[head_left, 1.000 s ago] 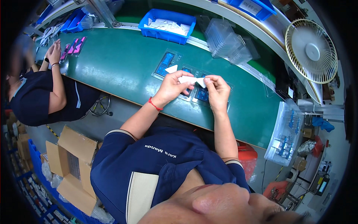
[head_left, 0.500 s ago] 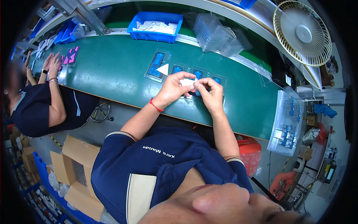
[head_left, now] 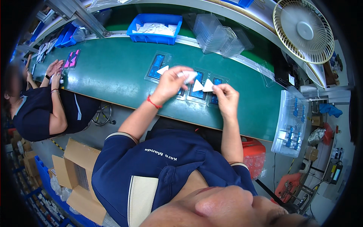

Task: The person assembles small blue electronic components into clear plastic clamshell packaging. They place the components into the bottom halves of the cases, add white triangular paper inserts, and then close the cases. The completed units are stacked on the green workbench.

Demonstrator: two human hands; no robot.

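Observation:
My left hand (head_left: 171, 86), with a red string at its wrist, is closed on a small bundle of white pieces (head_left: 190, 77). My right hand (head_left: 228, 99) pinches a white triangular piece (head_left: 208, 86) by one corner, over the row of clear trays. Just left of that piece, another white triangle (head_left: 197, 86) rests on a clear plastic tray with blue contents (head_left: 199, 75). The leftmost clear tray (head_left: 154, 70) bears a white triangle (head_left: 163, 70) too. The right-hand tray (head_left: 217, 81) is partly covered by my right hand's piece, and my left hand hides much of the second tray.
A blue bin (head_left: 154, 37) of white pieces stands at the back of the green table (head_left: 113, 64). Stacked clear trays (head_left: 211, 34) lean behind. A fan (head_left: 303, 31) and a translucent box (head_left: 281, 142) are on the right. At the left, another person (head_left: 41, 109) works near pink pieces (head_left: 72, 59).
My hands have moved apart from their meeting point over the trays. A white triangle now shows pinched in my right hand, and another is visible on the tray beneath.

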